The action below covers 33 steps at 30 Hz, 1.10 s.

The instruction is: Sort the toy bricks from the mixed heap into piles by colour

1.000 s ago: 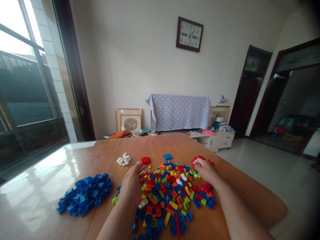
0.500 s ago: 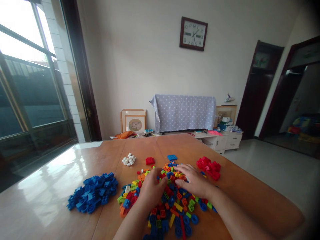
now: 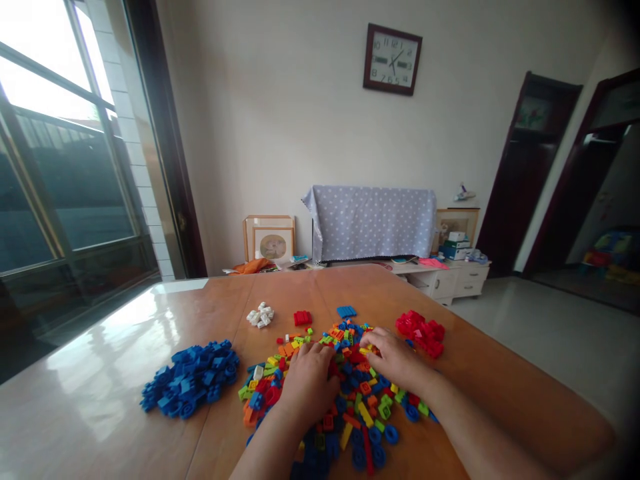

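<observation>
Your left hand sits palm-down over the mixed bricks, fingers loosely bent, hiding whatever is beneath; I can't tell if they grip anything. Your right hand is across the heap, half curled at a yellow brick; whether it's pinched, I can't tell. Spread gently, pick singly, and mind those red bricks beyond your right hand!

Smooth plastic bricks, glossy, varnished-looking wooden table, soft-looking matt cloth, smooth matt wall
</observation>
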{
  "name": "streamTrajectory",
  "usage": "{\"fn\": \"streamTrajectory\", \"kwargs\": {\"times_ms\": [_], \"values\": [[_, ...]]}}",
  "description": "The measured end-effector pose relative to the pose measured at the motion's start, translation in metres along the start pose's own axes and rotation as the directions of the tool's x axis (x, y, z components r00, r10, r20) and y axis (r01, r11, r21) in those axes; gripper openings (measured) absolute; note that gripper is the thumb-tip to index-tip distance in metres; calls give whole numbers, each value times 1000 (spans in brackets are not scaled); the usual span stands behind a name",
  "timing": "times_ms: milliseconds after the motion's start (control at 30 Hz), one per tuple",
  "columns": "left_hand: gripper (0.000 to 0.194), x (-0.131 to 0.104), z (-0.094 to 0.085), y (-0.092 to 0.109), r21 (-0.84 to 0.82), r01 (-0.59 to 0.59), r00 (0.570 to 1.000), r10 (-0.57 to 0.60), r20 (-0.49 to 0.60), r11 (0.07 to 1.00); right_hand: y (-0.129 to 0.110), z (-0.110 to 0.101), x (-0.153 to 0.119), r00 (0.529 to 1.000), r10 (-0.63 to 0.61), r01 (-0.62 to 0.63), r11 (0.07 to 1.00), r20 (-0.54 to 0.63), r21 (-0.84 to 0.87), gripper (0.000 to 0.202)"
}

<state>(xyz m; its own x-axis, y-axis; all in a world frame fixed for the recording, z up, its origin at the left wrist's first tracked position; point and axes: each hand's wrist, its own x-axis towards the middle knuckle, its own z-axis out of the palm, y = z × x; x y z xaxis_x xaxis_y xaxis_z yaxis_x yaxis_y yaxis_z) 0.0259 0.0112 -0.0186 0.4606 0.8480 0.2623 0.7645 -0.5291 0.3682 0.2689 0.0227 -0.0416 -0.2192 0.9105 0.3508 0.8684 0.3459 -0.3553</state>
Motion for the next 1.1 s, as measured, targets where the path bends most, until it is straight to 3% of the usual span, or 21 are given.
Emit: {"fn": "streamTrajectory", "kwargs": {"times_ms": [167, 333, 467, 567, 667, 833, 1100], "values": [[27, 4, 1, -3, -13, -8, 999, 7, -37, 1000, 4, 0, 2, 999, 35, -34, 999, -39, 36, 33], [22, 8, 6, -8, -111, -24, 996, 14, -88, 993, -13, -1, 1, 995, -73, 77, 994, -67, 73, 47], [23, 7, 6, -4, -161, -59, 996, 47, -80, 985, -32, -2, 0, 980, -197, 195, 979, 29, 59, 62], [28, 5, 3, -1, -189, -92, 995, 81, -62, 978, -42, -2, 0, 969, -222, 217, 975, 110, 57, 67], [35, 4, 0, -1, -172, -75, 997, 70, -35, 982, -43, -2, -1, 972, -206, 205, 979, 110, 26, 59], [42, 4, 0, -7, -98, -24, 1000, 23, -15, 995, -33, -5, -3, 986, -160, 161, 987, 38, -23, 27], [44, 4, -1, -8, -93, -4, 999, -1, -48, 996, -13, -8, 1, 999, -49, 49, 999, -22, -11, 17]]}}
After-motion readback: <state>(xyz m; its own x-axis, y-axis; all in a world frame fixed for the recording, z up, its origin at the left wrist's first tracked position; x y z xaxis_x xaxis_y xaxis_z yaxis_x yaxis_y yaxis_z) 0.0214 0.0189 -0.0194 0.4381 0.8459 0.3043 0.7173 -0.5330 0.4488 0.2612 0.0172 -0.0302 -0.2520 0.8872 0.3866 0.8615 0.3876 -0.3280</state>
